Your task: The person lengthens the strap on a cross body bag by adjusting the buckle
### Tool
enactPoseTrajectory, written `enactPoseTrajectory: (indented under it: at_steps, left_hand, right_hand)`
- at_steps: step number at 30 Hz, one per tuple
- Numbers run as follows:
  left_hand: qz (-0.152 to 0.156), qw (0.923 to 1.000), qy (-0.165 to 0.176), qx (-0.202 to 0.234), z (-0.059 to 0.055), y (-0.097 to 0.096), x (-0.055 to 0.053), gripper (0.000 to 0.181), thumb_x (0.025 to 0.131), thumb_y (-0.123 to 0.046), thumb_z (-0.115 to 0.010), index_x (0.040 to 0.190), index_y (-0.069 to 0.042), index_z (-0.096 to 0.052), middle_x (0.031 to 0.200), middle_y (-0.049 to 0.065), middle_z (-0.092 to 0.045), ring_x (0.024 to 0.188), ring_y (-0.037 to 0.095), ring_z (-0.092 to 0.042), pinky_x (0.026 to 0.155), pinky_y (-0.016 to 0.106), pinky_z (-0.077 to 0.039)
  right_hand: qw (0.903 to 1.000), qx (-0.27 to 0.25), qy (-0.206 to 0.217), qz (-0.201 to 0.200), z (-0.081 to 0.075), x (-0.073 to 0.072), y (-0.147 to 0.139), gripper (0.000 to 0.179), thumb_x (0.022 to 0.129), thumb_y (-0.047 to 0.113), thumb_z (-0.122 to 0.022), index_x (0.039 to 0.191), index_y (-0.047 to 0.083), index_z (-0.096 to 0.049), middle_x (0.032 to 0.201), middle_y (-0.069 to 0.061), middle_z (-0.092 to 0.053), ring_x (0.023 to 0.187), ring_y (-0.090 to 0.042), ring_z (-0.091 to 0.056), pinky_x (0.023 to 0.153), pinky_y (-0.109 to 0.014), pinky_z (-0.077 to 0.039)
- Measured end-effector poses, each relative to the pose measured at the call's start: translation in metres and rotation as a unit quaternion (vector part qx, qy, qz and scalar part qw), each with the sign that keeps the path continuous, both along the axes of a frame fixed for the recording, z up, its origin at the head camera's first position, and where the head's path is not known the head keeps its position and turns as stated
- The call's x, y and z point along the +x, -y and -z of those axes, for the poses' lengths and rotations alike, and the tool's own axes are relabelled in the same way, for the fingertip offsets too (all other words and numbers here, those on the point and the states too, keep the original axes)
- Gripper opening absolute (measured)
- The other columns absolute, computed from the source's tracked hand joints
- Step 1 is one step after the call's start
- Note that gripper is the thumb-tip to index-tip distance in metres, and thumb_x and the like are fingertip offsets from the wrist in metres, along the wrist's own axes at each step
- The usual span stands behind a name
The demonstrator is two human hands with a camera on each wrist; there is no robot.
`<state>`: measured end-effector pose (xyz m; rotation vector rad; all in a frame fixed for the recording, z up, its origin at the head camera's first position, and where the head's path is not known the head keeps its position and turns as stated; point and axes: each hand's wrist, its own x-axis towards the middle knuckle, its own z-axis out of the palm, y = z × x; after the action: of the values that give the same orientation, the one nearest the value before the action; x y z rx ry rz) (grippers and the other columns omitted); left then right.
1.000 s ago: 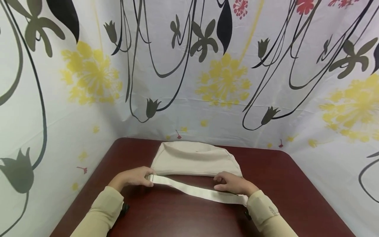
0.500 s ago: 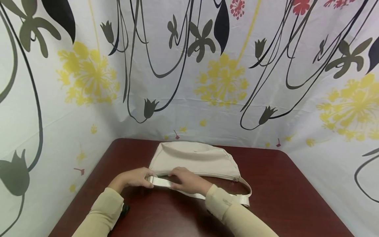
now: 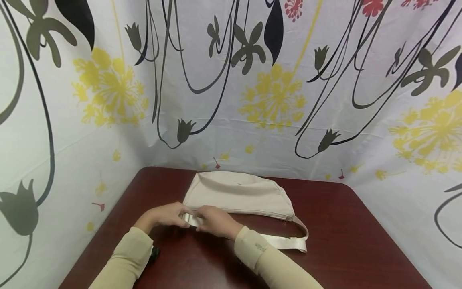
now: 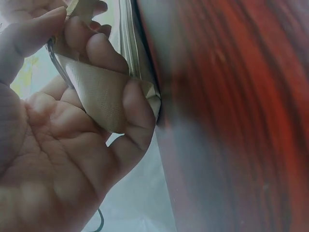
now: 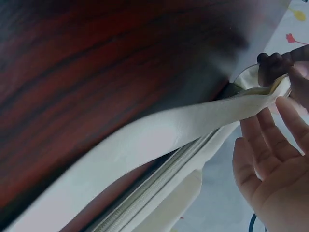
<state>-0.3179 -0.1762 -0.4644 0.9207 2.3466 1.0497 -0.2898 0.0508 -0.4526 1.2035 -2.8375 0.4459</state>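
A cream shoulder bag (image 3: 238, 194) lies on the table, its zipper along the side nearest me. My left hand (image 3: 169, 215) is at the bag's left end, gripping the bag strap. In the left wrist view, its fingers curl round a folded piece of the strap (image 4: 99, 89), with the thumb raised beside it. My right hand (image 3: 216, 221) is close beside the left one and pinches the same strap end. From there the strap (image 5: 149, 130) runs in a long band in the right wrist view. Part of it is hidden under the right forearm in the head view.
The dark red table (image 3: 346, 241) has a glossy wood surface. Its far and side edges meet a white flowered cloth (image 3: 216, 100). At the right, the strap loops round from the bag's end onto the table.
My right hand has moved left from the bag's right end along the strap to the left hand. The right part of the strap has come into view. The left hand stays in place.
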Motion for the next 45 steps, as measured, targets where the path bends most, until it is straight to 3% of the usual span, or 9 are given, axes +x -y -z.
enactPoseTrajectory:
  at_steps: [6,8,11,16,23,29,35,45]
  left_hand:
    - [-0.021,0.9996,0.013,0.014,0.001,-0.002,0.004,0.046,0.086,-0.015,-0.074,0.129,-0.002,-0.064,0.114,0.006,-0.065,0.092,0.019,-0.055,0.079,0.032,-0.047]
    - [-0.03,0.9993,0.009,0.018,0.002,-0.001,0.004,0.048,0.087,-0.016,-0.074,0.13,-0.002,-0.06,0.122,0.008,-0.063,0.103,0.02,-0.055,0.086,0.035,-0.046]
    - [-0.029,0.9991,-0.005,0.031,0.002,-0.001,0.004,0.048,0.087,-0.014,-0.075,0.13,-0.002,-0.058,0.125,0.01,-0.062,0.103,0.022,-0.056,0.086,0.037,-0.047]
    - [-0.033,0.9973,-0.06,0.028,0.003,0.0,0.003,0.045,0.081,-0.01,-0.081,0.12,-0.006,-0.06,0.109,0.004,-0.063,0.09,0.018,-0.056,0.08,0.032,-0.047]
    - [-0.071,0.9919,-0.106,0.002,0.005,-0.001,0.003,0.041,0.078,-0.005,-0.085,0.11,-0.014,-0.062,0.098,-0.001,-0.06,0.084,0.015,-0.054,0.077,0.033,-0.045]
    - [-0.087,0.9865,-0.136,-0.025,0.003,0.001,0.005,0.042,0.077,-0.02,-0.09,0.111,-0.014,-0.066,0.101,-0.002,-0.065,0.092,0.016,-0.059,0.082,0.039,-0.049]
    - [-0.088,0.9858,-0.141,-0.026,0.002,0.002,0.006,0.045,0.08,-0.032,-0.088,0.114,-0.012,-0.068,0.11,0.002,-0.07,0.104,0.023,-0.063,0.089,0.047,-0.049]
    - [-0.094,0.9878,-0.124,-0.012,0.001,0.004,0.008,0.038,0.081,-0.028,-0.086,0.111,-0.013,-0.069,0.116,0.01,-0.072,0.11,0.029,-0.066,0.092,0.048,-0.05]
  right_hand:
    - [0.9998,-0.004,-0.013,0.013,0.001,0.001,0.002,0.024,0.087,0.019,-0.081,0.109,0.016,-0.072,0.104,0.007,-0.07,0.094,-0.006,-0.062,0.083,-0.022,-0.05]
    - [0.9998,-0.009,-0.015,0.012,0.001,-0.001,0.001,0.021,0.087,0.016,-0.08,0.107,0.016,-0.072,0.104,0.006,-0.07,0.095,-0.007,-0.063,0.084,-0.022,-0.05]
    - [0.9995,-0.024,-0.009,0.016,0.002,-0.003,-0.001,0.021,0.087,0.012,-0.077,0.107,0.014,-0.072,0.104,0.005,-0.07,0.097,-0.008,-0.063,0.088,-0.023,-0.05]
    - [0.9984,-0.05,0.014,0.02,0.003,-0.007,-0.006,0.02,0.087,0.007,-0.076,0.106,0.011,-0.072,0.101,0.005,-0.069,0.092,-0.007,-0.06,0.086,-0.023,-0.049]
    - [0.9968,-0.076,0.022,0.016,0.006,-0.01,-0.009,0.014,0.086,0.006,-0.075,0.098,0.011,-0.07,0.093,0.005,-0.067,0.084,-0.006,-0.057,0.08,-0.021,-0.048]
    - [0.996,-0.082,0.032,0.015,0.007,-0.01,-0.009,0.009,0.088,0.006,-0.074,0.095,0.01,-0.07,0.091,0.004,-0.069,0.081,-0.005,-0.057,0.078,-0.02,-0.048]
    - [0.9946,-0.093,0.043,0.016,0.009,-0.009,-0.01,0.01,0.087,0.004,-0.075,0.09,0.011,-0.069,0.085,0.005,-0.067,0.075,-0.003,-0.055,0.072,-0.019,-0.047]
    - [0.9953,-0.092,0.028,-0.004,0.01,-0.009,-0.008,0.008,0.087,0.006,-0.074,0.087,0.012,-0.069,0.082,0.011,-0.062,0.076,-0.003,-0.054,0.074,-0.018,-0.046]
